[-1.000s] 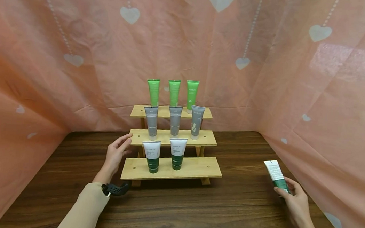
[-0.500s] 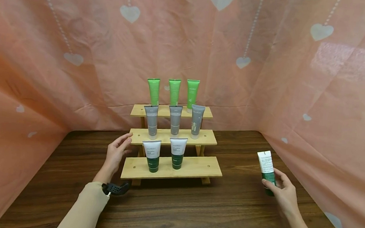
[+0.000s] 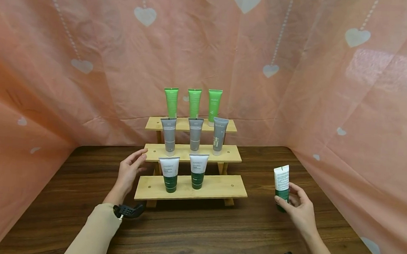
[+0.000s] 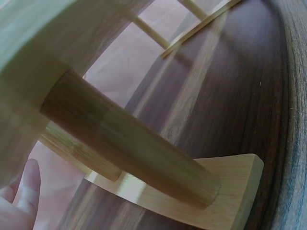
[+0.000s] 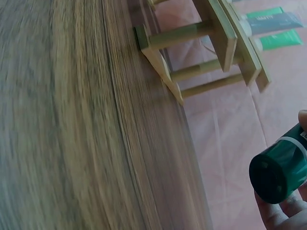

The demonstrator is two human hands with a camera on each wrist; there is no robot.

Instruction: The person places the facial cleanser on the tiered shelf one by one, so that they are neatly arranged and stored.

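Note:
My right hand (image 3: 302, 212) holds a white and green squeeze tube (image 3: 282, 181) by its dark green lower part, thumb in front and fingers behind. The tube is upright above the table, right of a three-step wooden display stand (image 3: 221, 185). In the right wrist view its green cap (image 5: 271, 177) points toward the camera. At the stand's left side, my left hand (image 3: 128, 175) has its fingertips at the end of the middle shelf (image 3: 205, 152). Two similar white and green tubes, a left one (image 3: 169, 173) and a right one (image 3: 198, 171), stand on the bottom shelf.
Three grey tubes (image 3: 195, 134) stand on the middle shelf and three bright green tubes (image 3: 194, 103) on the top one. Dark wood-grain table (image 3: 253, 231) lies around the stand. Pink cloth (image 3: 248, 87) with white hearts encloses the back and sides.
My right hand has moved left toward the stand with the tube, which has turned from leaning to upright. The left hand and the tubes on the shelves have stayed put.

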